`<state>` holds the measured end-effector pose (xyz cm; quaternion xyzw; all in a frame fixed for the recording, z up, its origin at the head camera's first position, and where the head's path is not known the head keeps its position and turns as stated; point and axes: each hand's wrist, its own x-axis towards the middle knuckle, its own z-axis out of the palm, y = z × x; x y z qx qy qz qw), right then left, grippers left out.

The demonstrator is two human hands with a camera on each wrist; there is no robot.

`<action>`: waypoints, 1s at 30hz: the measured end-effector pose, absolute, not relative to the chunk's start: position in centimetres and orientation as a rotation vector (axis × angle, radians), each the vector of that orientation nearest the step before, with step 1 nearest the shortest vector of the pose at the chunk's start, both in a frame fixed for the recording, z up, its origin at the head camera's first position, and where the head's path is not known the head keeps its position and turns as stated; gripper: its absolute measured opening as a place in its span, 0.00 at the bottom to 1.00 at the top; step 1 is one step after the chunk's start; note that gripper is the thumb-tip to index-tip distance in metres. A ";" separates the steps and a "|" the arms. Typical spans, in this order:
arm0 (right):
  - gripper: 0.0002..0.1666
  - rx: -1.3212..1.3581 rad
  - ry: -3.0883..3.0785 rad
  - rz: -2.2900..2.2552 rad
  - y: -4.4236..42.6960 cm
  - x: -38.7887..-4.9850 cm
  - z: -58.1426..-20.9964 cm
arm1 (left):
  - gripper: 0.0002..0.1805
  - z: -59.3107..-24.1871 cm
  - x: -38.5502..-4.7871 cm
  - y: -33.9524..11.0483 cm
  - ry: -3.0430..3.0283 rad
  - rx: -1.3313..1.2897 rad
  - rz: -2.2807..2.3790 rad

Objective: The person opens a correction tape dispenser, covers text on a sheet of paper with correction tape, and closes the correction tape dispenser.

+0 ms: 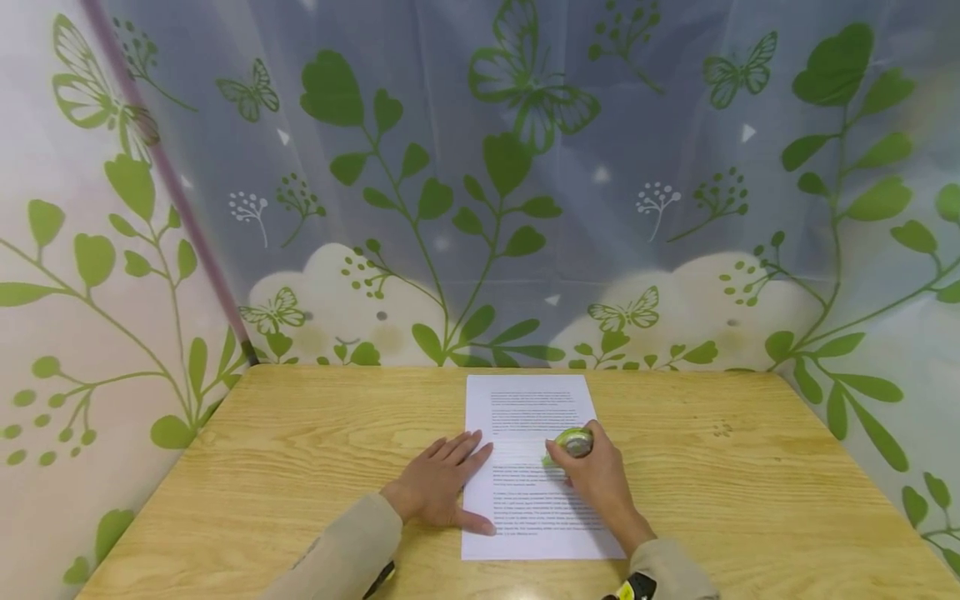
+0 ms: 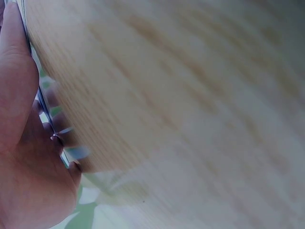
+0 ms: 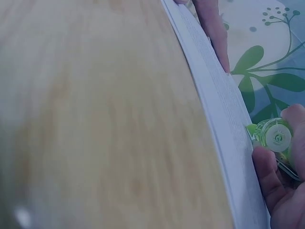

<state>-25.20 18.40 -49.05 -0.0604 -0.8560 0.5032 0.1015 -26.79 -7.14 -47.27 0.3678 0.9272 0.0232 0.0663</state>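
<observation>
A printed sheet of paper [image 1: 547, 546] lies on the wooden table, with a white gap between its text blocks near the middle. My right hand [image 1: 602, 479] grips a green, see-through correction tape dispenser [image 1: 576, 442]; its tip is at the paper by that gap. The right wrist view shows the round dispenser [image 3: 277, 136] pinched between thumb and fingers of the right hand [image 3: 286, 191], tip at the sheet [image 3: 224, 109]. Spread out flat, my left hand [image 1: 438, 483] rests on the sheet's left edge. In the left wrist view, only part of the left hand [image 2: 33, 157] shows.
The wooden table [image 1: 330, 450] extends to both sides of the sheet. Behind it hangs a curtain [image 1: 420, 167] printed with green leaves and butterflies. A dark mark [image 1: 722, 428] shows on the tabletop at the right.
</observation>
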 end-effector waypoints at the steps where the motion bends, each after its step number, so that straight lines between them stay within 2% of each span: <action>1: 0.24 -0.181 -2.528 1.488 18.5 -25.2 -49.0 | 0.59 -47.2 -26.8 -7.1 2.798 1.110 0.065; 20: 0.27 -0.195 -2.553 1.517 19.8 -25.2 -48.7 | 0.59 -47.0 -26.8 -7.0 2.793 1.108 0.047; 30: 0.26 -0.194 -2.572 1.497 20.3 -25.4 -49.0 | 0.60 -47.0 -26.8 -7.1 2.787 1.095 0.047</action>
